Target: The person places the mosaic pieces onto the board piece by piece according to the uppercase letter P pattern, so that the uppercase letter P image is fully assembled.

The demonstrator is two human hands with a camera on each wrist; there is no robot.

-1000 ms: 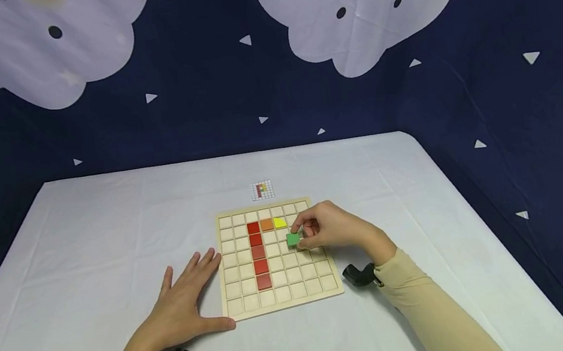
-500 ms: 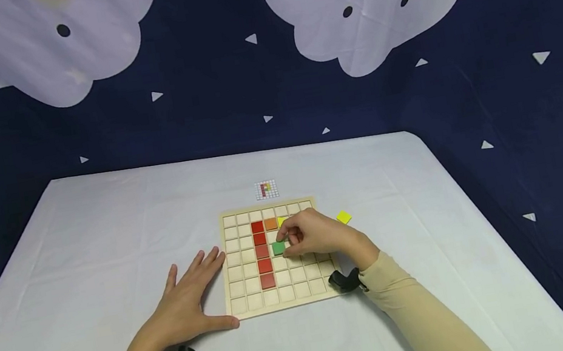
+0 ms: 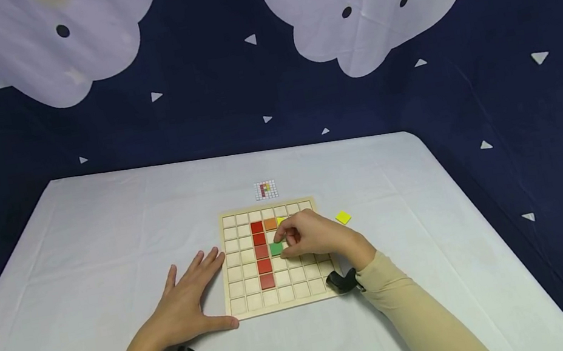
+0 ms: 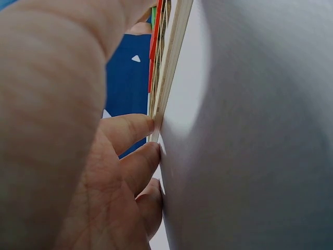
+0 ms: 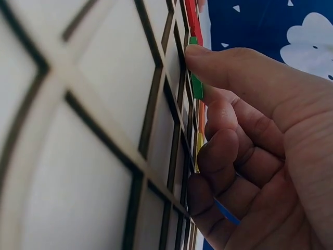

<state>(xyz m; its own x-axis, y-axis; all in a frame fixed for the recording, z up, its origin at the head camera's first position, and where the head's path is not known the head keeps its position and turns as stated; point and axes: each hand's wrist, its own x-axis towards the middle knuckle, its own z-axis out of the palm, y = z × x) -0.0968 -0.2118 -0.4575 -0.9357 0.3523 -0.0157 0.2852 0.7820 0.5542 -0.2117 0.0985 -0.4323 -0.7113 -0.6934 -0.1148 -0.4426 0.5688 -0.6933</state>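
Note:
A wooden grid board (image 3: 254, 302) lies on the white table. Down one of its columns runs a line of red tiles (image 3: 261, 251); an orange tile (image 3: 270, 224) sits beside the top one, and a yellow tile (image 3: 280, 220) follows, partly covered by my right hand (image 3: 318, 234). That hand pinches a green tile (image 3: 276, 249) between thumb and finger, at the cell right of the middle red tile. In the right wrist view the green tile (image 5: 196, 86) shows edge-on at the board. My left hand (image 3: 186, 307) lies spread, its fingertips and thumb touching the board's left edge.
A small printed pattern card (image 3: 266, 189) lies behind the board. Right of the board is a loose yellow tile (image 3: 343, 217). A dark blue cloth (image 3: 226, 104) with clouds hangs behind the table (image 3: 102, 228).
My right hand has carried the green tile leftward across the board to beside the red column. The loose yellow tile has come into sight behind it. My left hand stays at the board's edge.

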